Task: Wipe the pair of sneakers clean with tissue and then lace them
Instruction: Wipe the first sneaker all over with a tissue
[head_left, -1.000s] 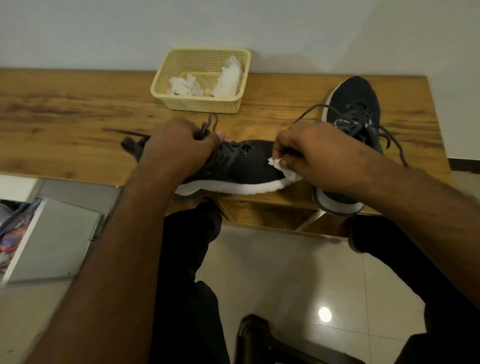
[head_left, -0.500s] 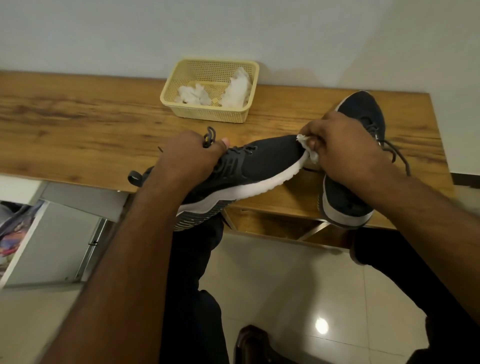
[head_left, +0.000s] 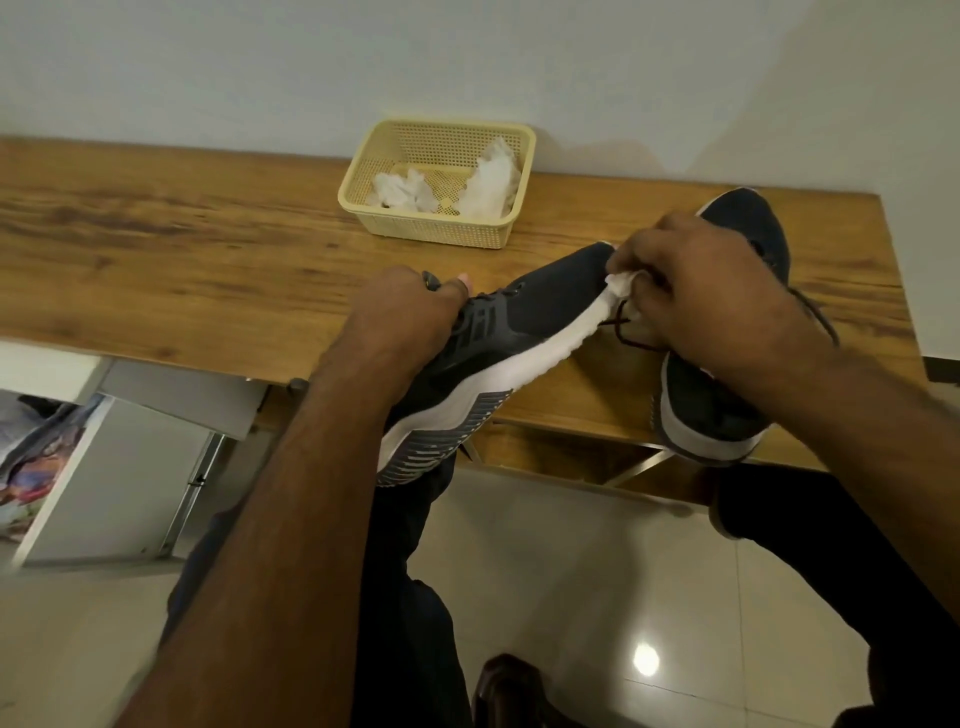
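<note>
Left hand grips the dark sneaker at its laced midsection, holding it tilted, toe raised over the tabletop. Right hand pinches a tissue against the toe's white sole edge. Second sneaker rests on the tabletop right of the held sneaker; basket behind it.

Wood-grain table, satin finish. Perforated cream plastic basket holding crumpled white tissue. Held sneaker: dark matt knit upper, white pebbled foam midsole, ribbed grey outsole. Glossy floor tiles reflect a lamp.
</note>
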